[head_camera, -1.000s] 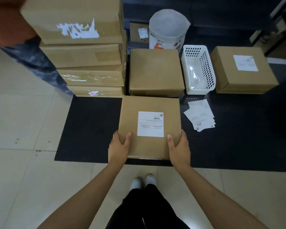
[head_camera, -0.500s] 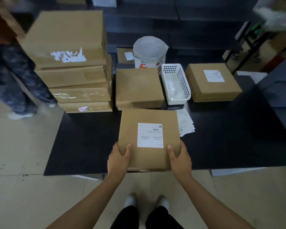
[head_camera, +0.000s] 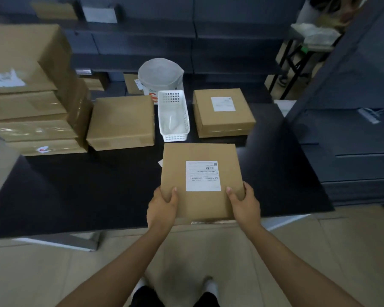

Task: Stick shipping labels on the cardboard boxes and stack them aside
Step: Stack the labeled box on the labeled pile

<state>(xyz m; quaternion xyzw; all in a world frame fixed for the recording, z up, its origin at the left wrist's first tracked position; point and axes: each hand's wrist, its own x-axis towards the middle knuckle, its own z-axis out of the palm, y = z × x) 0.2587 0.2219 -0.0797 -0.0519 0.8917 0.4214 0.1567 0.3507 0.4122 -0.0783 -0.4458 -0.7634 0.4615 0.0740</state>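
While gripping near corners of flat brown cardboard box with white label (head_camera: 200, 180), left hand (head_camera: 162, 207) and right hand (head_camera: 245, 202) clamped, thumbs on top. Keeping level; carrying toward labelled brown box (head_camera: 223, 111) ahead-right. Clearing white plastic basket (head_camera: 174, 116) just ahead; open black tabletop (head_camera: 87, 185) leftward.

Centre frame: labelled box (head_camera: 200, 180) held over the black tabletop (head_camera: 75, 191); left hand (head_camera: 162, 208) and right hand (head_camera: 245, 203) grip its near corners, thumbs on top. White shipping label (head_camera: 202, 176) on its lid. Above it: white basket (head_camera: 173, 115), second labelled box (head_camera: 223, 113) to its right, plain box (head_camera: 122, 121) to its left. Left edge: stack of boxes (head_camera: 31, 96). White bucket (head_camera: 160, 75) behind basket.
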